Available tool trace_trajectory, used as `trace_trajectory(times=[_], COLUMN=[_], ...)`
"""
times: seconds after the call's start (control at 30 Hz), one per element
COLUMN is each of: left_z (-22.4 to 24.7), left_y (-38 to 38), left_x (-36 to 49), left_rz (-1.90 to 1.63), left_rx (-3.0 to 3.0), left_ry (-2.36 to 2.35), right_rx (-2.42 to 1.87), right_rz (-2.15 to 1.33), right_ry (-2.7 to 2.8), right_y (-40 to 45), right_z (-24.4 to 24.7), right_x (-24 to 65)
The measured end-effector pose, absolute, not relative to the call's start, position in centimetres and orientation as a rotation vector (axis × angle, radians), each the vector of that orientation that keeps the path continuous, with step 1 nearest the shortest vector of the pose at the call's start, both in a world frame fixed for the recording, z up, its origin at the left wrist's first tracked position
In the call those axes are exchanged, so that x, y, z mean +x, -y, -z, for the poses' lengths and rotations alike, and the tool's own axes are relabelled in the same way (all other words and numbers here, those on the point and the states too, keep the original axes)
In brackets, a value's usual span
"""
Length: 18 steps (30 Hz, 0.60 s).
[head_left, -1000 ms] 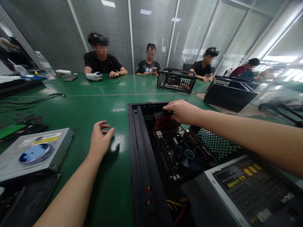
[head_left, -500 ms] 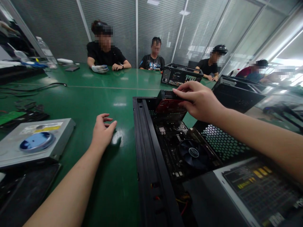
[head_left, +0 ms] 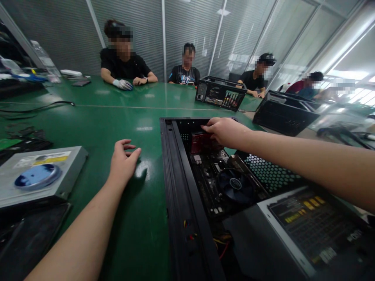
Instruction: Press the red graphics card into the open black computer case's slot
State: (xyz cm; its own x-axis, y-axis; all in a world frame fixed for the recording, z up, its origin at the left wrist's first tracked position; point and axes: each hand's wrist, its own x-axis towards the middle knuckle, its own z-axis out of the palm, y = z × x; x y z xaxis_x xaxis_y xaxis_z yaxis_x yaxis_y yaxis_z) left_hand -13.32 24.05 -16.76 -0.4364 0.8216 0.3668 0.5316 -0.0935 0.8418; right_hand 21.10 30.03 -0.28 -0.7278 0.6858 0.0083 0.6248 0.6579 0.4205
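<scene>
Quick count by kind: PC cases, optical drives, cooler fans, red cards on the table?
Open PC cases: 3
Optical drives: 1
Cooler fans: 1
Red cards: 1, under the right hand
Total: 6

I'm at a big green table [head_left: 96, 117] in a glass-walled office room turned PC workshop. An open case [head_left: 181, 187] in front of me, its motherboard [head_left: 213, 175] bare, more cases [head_left: 219, 93] across the table, a loose drive [head_left: 38, 175] by my arm, cables [head_left: 38, 107], co-workers [head_left: 123, 66] seated opposite.
</scene>
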Motion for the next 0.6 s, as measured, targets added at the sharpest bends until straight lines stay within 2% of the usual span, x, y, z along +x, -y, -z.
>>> trace_trajectory(times=[0.17, 0.4, 0.5, 0.6], left_z=[16.5, 16.3, 15.9, 15.6], left_y=[-24.0, -23.7, -23.4, -23.2], left_x=[-13.2, -13.0, -13.0, -12.9], left_rz=[-1.538, -1.542, -1.543, -1.540], left_rx=[1.470, 1.473, 1.464, 1.442], left_ry=[-1.909, -1.927, -1.931, -1.938], right_rx=[1.045, 0.985, 0.965, 1.016], right_rz=[-0.716, -0.558, -0.395, -0.210], right_ry=[-2.553, -2.669, -2.922, -3.261], right_y=[-28.0, -29.7, -25.8, -18.2], right_z=[-0.3, -1.0, -4.2, -6.8], right_x=[20.5, 20.8, 23.2, 27.4])
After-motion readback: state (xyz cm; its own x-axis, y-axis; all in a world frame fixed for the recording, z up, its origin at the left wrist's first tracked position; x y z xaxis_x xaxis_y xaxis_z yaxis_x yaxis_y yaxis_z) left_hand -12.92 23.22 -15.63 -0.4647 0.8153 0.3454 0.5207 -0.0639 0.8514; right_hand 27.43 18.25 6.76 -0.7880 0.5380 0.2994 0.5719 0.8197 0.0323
